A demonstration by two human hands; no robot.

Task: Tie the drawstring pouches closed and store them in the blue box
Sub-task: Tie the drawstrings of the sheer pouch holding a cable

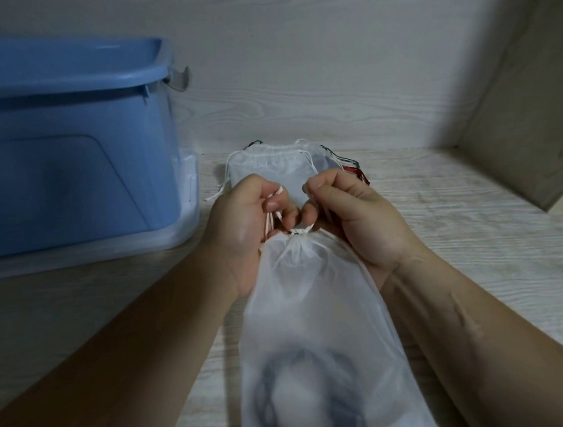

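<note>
blue box (69,154): standing left, well apart from the hands.
pouch (320,310): stretching between forearms, neck cinched; dark contents possibly dragging it open.
left hand (247,222): gripping cord ends (269,224).
right hand (350,215): pinching cord; slipping risks slackening.
knot (299,231): looking unfinished, possibly unravelling.

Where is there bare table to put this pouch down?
Bare table lies right of the right hand, up to the side panel, and front left between the blue box and left hand. The middle is crowded: both hands, the held pouch, the pouch stack behind.
</note>
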